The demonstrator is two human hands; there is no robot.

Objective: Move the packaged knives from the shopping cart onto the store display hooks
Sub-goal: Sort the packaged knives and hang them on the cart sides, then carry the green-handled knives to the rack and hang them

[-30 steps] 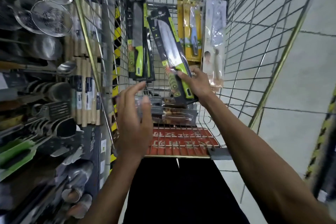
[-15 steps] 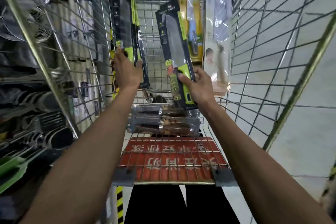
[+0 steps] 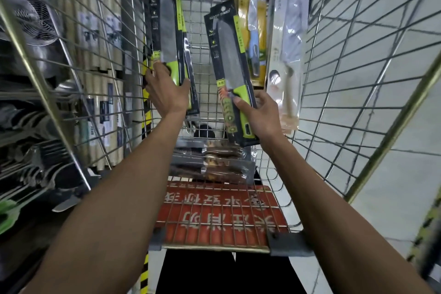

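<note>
Right grip (image 3: 260,114) pinches black-green carded knife pack (image 3: 228,55) at handle end, raised inside wire shopping cart (image 3: 396,127). Left grip (image 3: 167,93) clasps second green-handled knife pack (image 3: 168,26) leaning by left wall. Likely stiff, light, slick; hold low.

text | red cart flap (image 3: 222,212): white Chinese characters, upside down; knife packages (image 3: 229,55): print blurred

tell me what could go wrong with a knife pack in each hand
The right hand pinches the tilted knife pack only at its bottom end, so the tall card could swing or slip. The left hand grips the upright knife pack with a second black pack right behind it; that one might get dragged along and drop.
</note>
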